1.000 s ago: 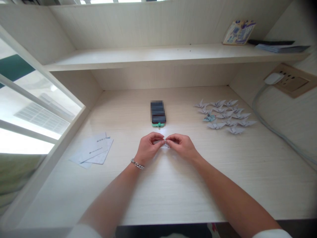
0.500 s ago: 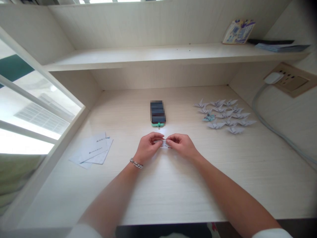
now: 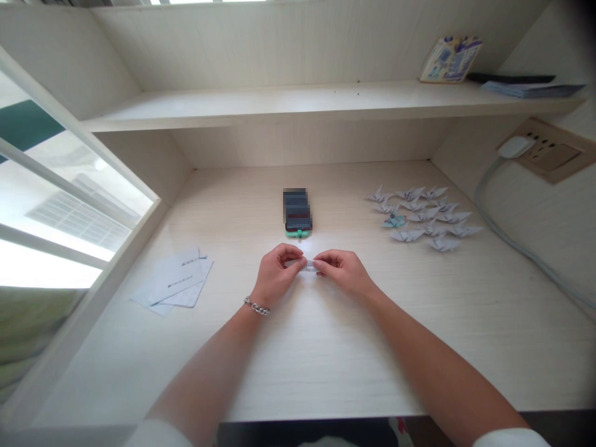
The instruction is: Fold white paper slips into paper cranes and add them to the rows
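1. While the paper cranes [image 3: 423, 216] right of the phone [image 3: 297, 210] look finished, the small paper piece [image 3: 309, 267] just in front of it seems only partly folded.
2. Left hand [image 3: 278, 272] and right hand [image 3: 347, 273] each have their grip pinched on that piece.
3. Paper sheets [image 3: 186, 282] left of the phone appear unfolded.
4. Beyond the phone, a shelf [image 3: 233, 104] overhangs the pale counter [image 3: 302, 360].

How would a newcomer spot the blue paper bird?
On the desk, beyond and to the right of the right hand, lies a cluster of folded paper birds. The blue bird sits on its left side; its neighbours look white.
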`<state>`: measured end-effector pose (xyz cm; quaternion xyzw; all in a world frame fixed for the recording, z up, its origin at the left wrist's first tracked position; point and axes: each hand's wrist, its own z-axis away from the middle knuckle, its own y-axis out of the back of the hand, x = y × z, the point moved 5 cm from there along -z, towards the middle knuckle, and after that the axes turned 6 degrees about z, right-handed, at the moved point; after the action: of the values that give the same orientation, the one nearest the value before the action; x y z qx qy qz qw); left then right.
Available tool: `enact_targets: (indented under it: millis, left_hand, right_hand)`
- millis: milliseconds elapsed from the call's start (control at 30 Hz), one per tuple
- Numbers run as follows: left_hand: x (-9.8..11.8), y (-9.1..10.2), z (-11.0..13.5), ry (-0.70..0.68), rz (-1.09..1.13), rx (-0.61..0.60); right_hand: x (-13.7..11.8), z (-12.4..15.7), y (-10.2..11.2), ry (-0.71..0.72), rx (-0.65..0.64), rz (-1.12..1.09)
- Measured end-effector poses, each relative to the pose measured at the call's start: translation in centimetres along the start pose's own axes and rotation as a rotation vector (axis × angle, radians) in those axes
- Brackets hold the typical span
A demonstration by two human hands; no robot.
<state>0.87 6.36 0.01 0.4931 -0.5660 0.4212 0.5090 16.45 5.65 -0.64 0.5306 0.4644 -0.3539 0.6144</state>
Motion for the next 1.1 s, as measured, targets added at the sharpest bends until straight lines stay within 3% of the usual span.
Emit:
enact_targets:
  millis: [333,700,900,1100]
  left_hand:
    - [0.1,0.2,0.0,-0.006,-0.006,0.039]
    - [0.1,-0.1,0.1,-0.016,0.001,0.017]
    - [-0.2,-0.5,0.2,0.016,-0.031,-0.05]
    - [-0.3,-0.5,0.1,0.078,0.05,-0.172]
  right_hand:
    - [0.7,-0.4,0.0,-0.027,-0.016,-0.137]
    - [0.2,-0.1,0.0,0.053,0.001,0.103]
    - [-0.8,0.3,-0.1,0.126,-0.004,0.251]
    - [-0.5,0.2,0.1,0.098,-0.048,0.249]
